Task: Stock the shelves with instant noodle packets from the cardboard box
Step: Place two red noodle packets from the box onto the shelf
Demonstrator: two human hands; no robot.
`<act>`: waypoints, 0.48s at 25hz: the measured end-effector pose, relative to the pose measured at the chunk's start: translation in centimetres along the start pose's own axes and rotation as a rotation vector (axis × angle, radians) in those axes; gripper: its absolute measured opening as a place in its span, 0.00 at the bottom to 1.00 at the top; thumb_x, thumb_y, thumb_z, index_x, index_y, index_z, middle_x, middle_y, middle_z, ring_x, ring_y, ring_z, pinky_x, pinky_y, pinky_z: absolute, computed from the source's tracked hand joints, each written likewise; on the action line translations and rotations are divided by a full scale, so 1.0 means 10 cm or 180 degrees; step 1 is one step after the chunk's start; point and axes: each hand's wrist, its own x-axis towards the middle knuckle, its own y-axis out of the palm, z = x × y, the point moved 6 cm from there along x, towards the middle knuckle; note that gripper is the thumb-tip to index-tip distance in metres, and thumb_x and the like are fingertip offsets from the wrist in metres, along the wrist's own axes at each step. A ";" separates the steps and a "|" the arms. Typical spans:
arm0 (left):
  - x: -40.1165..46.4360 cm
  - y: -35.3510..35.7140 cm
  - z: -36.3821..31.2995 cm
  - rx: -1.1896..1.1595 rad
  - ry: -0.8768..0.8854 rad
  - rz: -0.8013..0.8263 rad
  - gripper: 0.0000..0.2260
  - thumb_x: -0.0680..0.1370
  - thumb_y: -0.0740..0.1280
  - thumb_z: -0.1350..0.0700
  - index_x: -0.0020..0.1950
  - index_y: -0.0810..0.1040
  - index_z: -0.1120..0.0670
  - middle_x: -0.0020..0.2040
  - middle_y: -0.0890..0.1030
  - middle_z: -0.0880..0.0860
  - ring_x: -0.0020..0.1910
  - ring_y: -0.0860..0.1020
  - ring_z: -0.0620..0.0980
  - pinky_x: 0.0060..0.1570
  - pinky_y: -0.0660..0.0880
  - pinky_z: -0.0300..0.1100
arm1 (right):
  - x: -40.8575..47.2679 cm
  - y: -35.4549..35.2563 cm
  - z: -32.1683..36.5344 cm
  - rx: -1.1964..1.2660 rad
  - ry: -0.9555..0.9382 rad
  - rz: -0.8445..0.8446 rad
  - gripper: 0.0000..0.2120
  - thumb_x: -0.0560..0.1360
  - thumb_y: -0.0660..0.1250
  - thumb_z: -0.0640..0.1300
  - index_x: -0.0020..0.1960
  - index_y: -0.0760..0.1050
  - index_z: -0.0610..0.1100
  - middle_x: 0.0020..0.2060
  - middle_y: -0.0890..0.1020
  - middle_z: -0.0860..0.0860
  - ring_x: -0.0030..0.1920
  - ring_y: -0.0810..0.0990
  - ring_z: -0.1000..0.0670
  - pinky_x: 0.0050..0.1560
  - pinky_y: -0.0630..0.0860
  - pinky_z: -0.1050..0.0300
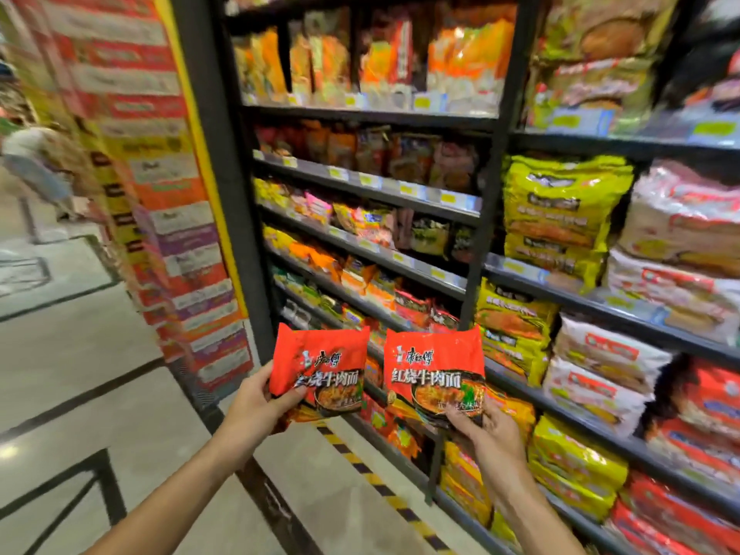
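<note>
My left hand [260, 402] grips a red instant noodle packet [320, 362] by its lower left corner. A second, matching red packet [434, 374] is held upright by its bottom edge in my right hand [486, 428]. Both packets hover side by side, apart, in front of the lower tiers of the dark metal shelf unit [360, 250]. Similar red packets [424, 310] lie on a lower shelf just behind them. The cardboard box is out of view.
Shelves on the right carry large yellow multipacks [560, 218] and white-and-red multipacks [680, 230]. A tall stack of red and purple cartons [180, 242] stands at the left. Tiled floor [80, 374] with a yellow-black hazard strip [360, 462] runs along the shelf base. A person [36, 166] stands far left.
</note>
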 end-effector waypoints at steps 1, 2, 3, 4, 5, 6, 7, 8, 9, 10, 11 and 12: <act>-0.01 -0.19 -0.03 -0.0124 0.0022 -0.0082 0.16 0.74 0.72 0.60 0.61 0.77 0.53 0.50 0.86 0.50 0.48 0.85 0.50 0.42 0.80 0.39 | 0.04 0.20 0.04 0.0033 -0.0045 0.0110 0.16 0.72 0.76 0.41 0.59 0.80 0.44 0.51 0.87 0.49 0.54 0.86 0.47 0.59 0.79 0.45; -0.02 -0.38 -0.07 -0.0221 0.0046 -0.0148 0.16 0.74 0.72 0.61 0.61 0.77 0.53 0.52 0.86 0.50 0.50 0.84 0.51 0.45 0.81 0.41 | 0.05 0.42 0.11 0.0013 -0.0081 0.0165 0.20 0.70 0.78 0.43 0.60 0.79 0.44 0.51 0.87 0.50 0.54 0.86 0.48 0.59 0.79 0.45; -0.01 -0.58 -0.10 -0.0298 0.0074 -0.0206 0.16 0.74 0.73 0.61 0.61 0.77 0.53 0.52 0.86 0.51 0.51 0.84 0.52 0.48 0.81 0.43 | 0.07 0.64 0.15 -0.0038 -0.0066 0.0216 0.24 0.67 0.79 0.46 0.61 0.79 0.44 0.52 0.87 0.51 0.55 0.85 0.48 0.60 0.79 0.45; 0.00 -0.81 -0.12 -0.0381 0.0094 -0.0261 0.16 0.74 0.73 0.61 0.61 0.77 0.53 0.52 0.86 0.51 0.52 0.84 0.52 0.50 0.81 0.45 | 0.10 0.89 0.19 -0.0054 -0.0094 0.0257 0.26 0.65 0.80 0.48 0.61 0.80 0.45 0.52 0.87 0.51 0.55 0.85 0.48 0.61 0.79 0.44; 0.03 -1.06 -0.13 -0.0463 0.0116 -0.0296 0.17 0.74 0.73 0.61 0.62 0.77 0.53 0.53 0.85 0.51 0.53 0.84 0.53 0.51 0.81 0.46 | 0.12 1.16 0.23 -0.0059 -0.0104 0.0351 0.28 0.63 0.80 0.49 0.61 0.80 0.45 0.51 0.87 0.50 0.55 0.85 0.47 0.62 0.78 0.42; 0.05 -1.32 -0.15 -0.0536 0.0139 -0.0329 0.18 0.74 0.73 0.61 0.63 0.76 0.53 0.54 0.85 0.52 0.54 0.83 0.53 0.53 0.81 0.46 | 0.16 1.43 0.24 -0.0048 -0.0104 0.0459 0.30 0.61 0.82 0.51 0.61 0.80 0.45 0.52 0.87 0.50 0.56 0.85 0.47 0.63 0.77 0.41; 0.07 -1.59 -0.17 -0.0589 0.0163 -0.0364 0.19 0.74 0.73 0.60 0.64 0.76 0.53 0.55 0.85 0.52 0.55 0.83 0.52 0.54 0.80 0.46 | 0.23 1.69 0.22 -0.0073 -0.0110 0.0532 0.35 0.58 0.84 0.54 0.62 0.79 0.47 0.54 0.86 0.50 0.58 0.84 0.46 0.65 0.76 0.39; 0.09 -1.81 -0.20 -0.0636 0.0191 -0.0389 0.21 0.73 0.73 0.60 0.65 0.75 0.53 0.56 0.84 0.52 0.56 0.83 0.52 0.55 0.80 0.46 | 0.27 1.94 0.24 -0.0153 -0.0116 0.0529 0.39 0.56 0.85 0.58 0.63 0.79 0.49 0.57 0.85 0.51 0.61 0.82 0.46 0.67 0.74 0.38; 0.12 -2.03 -0.22 -0.0678 0.0222 -0.0421 0.22 0.73 0.73 0.59 0.65 0.75 0.52 0.57 0.84 0.52 0.56 0.83 0.52 0.56 0.80 0.47 | 0.33 2.17 0.23 -0.0162 -0.0172 0.0618 0.41 0.55 0.85 0.61 0.63 0.79 0.50 0.58 0.85 0.51 0.63 0.81 0.46 0.68 0.73 0.39; 0.15 -2.30 -0.24 -0.0731 0.0268 -0.0478 0.22 0.72 0.73 0.60 0.65 0.74 0.51 0.57 0.84 0.51 0.56 0.83 0.51 0.56 0.80 0.47 | 0.41 2.44 0.21 -0.0149 -0.0214 0.0677 0.40 0.54 0.85 0.62 0.63 0.79 0.49 0.58 0.85 0.51 0.63 0.81 0.46 0.67 0.73 0.39; 0.20 -2.55 -0.25 -0.0771 0.0312 -0.0533 0.22 0.72 0.73 0.61 0.65 0.74 0.50 0.57 0.84 0.51 0.56 0.83 0.51 0.55 0.80 0.48 | 0.41 2.74 0.24 -0.0107 -0.0274 0.0795 0.40 0.55 0.84 0.60 0.63 0.79 0.48 0.58 0.85 0.50 0.63 0.81 0.45 0.67 0.74 0.40; 0.26 -2.79 -0.27 -0.0797 0.0341 -0.0581 0.23 0.73 0.73 0.62 0.65 0.73 0.49 0.57 0.84 0.51 0.56 0.83 0.51 0.55 0.80 0.49 | 0.44 2.99 0.27 -0.0099 -0.0328 0.0806 0.41 0.56 0.84 0.59 0.65 0.77 0.47 0.61 0.83 0.48 0.65 0.80 0.45 0.68 0.73 0.41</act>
